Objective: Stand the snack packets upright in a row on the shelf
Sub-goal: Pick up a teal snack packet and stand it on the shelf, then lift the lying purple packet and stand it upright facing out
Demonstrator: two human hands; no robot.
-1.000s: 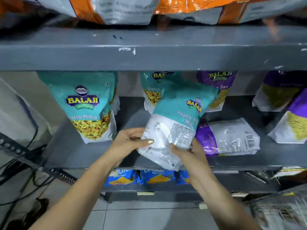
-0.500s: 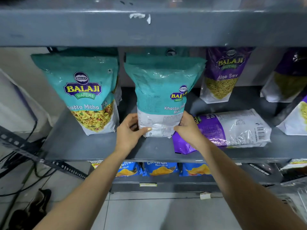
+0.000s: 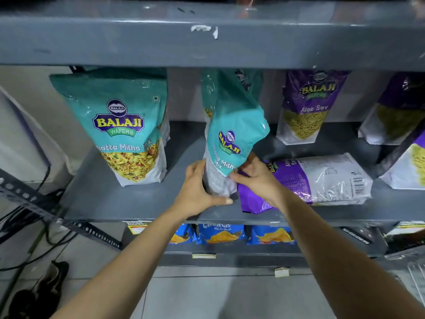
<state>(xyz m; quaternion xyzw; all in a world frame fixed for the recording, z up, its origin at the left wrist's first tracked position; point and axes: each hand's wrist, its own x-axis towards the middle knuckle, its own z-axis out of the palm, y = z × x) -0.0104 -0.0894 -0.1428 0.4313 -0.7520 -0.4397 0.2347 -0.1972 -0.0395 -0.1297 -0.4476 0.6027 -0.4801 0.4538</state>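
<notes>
both hands clasp the base of the teal packet (image 3: 232,132) on the shelf (image 3: 128,199): left hand (image 3: 197,192) wraps its left side, right hand (image 3: 255,178) pinches its right corner. it stands twisted, just left of the flat purple packet (image 3: 322,178). it looks light, soft and crinkly, slippery film; hold low, where the contents sit.

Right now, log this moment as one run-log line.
step: standing packet | left hand: gripping teal packet base | right hand: gripping same packet | purple packet: lying flat | shelf
</notes>
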